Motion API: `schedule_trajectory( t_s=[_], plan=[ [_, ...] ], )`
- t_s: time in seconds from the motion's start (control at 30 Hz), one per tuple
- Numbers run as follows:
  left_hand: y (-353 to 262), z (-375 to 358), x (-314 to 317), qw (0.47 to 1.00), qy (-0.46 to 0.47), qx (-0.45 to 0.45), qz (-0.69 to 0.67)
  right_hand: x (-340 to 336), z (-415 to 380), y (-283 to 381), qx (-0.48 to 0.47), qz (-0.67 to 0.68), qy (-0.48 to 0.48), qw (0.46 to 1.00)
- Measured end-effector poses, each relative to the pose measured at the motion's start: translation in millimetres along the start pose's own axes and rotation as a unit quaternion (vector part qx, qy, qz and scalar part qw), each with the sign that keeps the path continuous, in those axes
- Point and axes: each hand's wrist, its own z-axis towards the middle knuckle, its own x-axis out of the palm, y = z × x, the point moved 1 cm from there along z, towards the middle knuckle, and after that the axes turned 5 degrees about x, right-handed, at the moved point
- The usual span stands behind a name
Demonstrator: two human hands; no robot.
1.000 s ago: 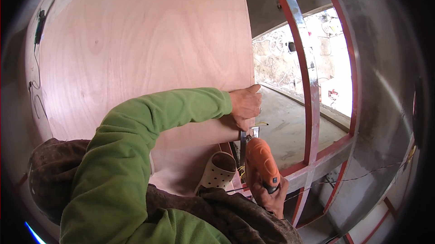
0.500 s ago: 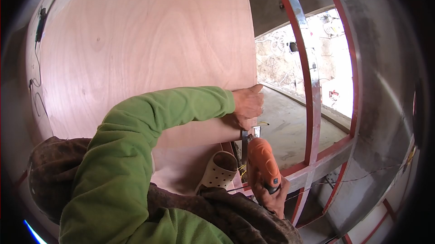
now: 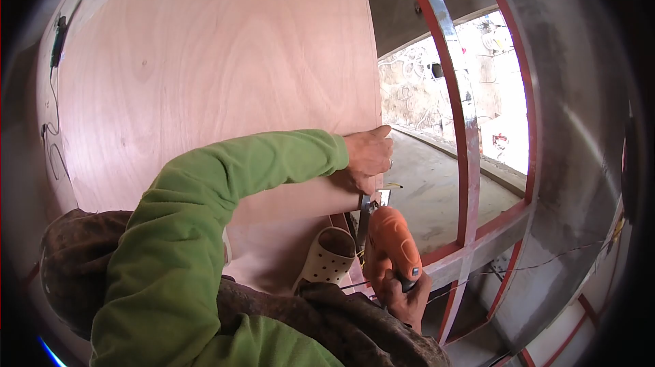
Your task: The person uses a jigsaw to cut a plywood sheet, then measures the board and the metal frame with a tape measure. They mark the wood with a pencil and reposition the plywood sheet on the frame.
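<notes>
A large sheet of plywood (image 3: 225, 60) fills the left and middle of the head view. My left hand (image 3: 368, 157), at the end of a green sleeve, is closed round the sheet's right edge near its lower corner; the fingertips are partly hidden. My right hand (image 3: 407, 299) grips an orange power drill (image 3: 394, 237) by its handle. The drill's front end points up at a metal piece (image 3: 365, 213) by that corner, just below my left hand. Whether its tip touches the metal I cannot make out.
Red-edged metal framing (image 3: 465, 142) rises on the right, before a bright opening and a concrete surface (image 3: 426, 186). A white perforated clog (image 3: 329, 256) stands just left of the drill. Thin wires (image 3: 539, 266) cross the lower right. A black cable (image 3: 58, 43) lies at far left.
The drill and my right hand have shifted slightly, with the drill a little more upright. My left hand keeps its place on the plywood edge. The whole view has moved slightly.
</notes>
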Motion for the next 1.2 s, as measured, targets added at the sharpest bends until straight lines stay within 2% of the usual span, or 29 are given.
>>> schedule_trajectory(
  t_s=[0.07, 0.1, 0.17, 0.2, 0.27, 0.3, 0.37, 0.57, 0.7, 0.77, 0.87, 0.97, 1.2],
  plan=[
    [0, 2, -1, 1.000, 0.014, -0.003, -0.020, 5, 3, -19, -0.069, 0.026, -0.054, 0.996],
    [0, 2, 0, 1.000, 0.013, -0.001, -0.020, 4, 4, -16, -0.068, 0.026, -0.056, 0.996],
    [-1, 2, 3, 1.000, -0.011, -0.010, -0.022, 2, 8, -8, -0.135, -0.029, -0.007, 0.990],
    [-1, 2, 1, 1.000, -0.012, -0.009, -0.022, 0, 9, -13, -0.135, -0.029, -0.009, 0.990],
    [-2, 3, -1, 0.999, 0.025, -0.020, -0.014, -2, 13, -27, -0.055, -0.017, 0.032, 0.998],
    [-2, 2, -1, 0.999, 0.023, -0.020, -0.014, -3, 13, -25, -0.055, -0.019, 0.031, 0.998],
    [-3, -4, -1, 0.992, -0.051, -0.089, 0.077, -2, 12, -18, -0.039, -0.012, 0.029, 0.999],
    [9, -15, -13, 0.987, -0.050, -0.111, 0.105, 5, 7, -9, -0.016, 0.028, -0.008, 0.999],
    [13, -7, 1, 0.989, -0.067, -0.096, 0.092, -1, 11, -21, -0.021, -0.006, 0.019, 1.000],
    [13, -5, 4, 0.989, -0.070, -0.094, 0.095, 1, 11, -20, -0.077, -0.031, -0.017, 0.996],
    [13, -6, 5, 0.991, -0.070, -0.084, 0.076, -1, 13, -20, -0.101, -0.048, -0.017, 0.994],
    [13, -7, 6, 0.993, -0.064, -0.078, 0.065, -5, 17, -15, -0.069, -0.065, 0.020, 0.995],
    [13, -10, 4, 0.994, -0.057, -0.080, 0.055, -6, 18, -26, -0.063, -0.045, 0.033, 0.996]
  ],
)
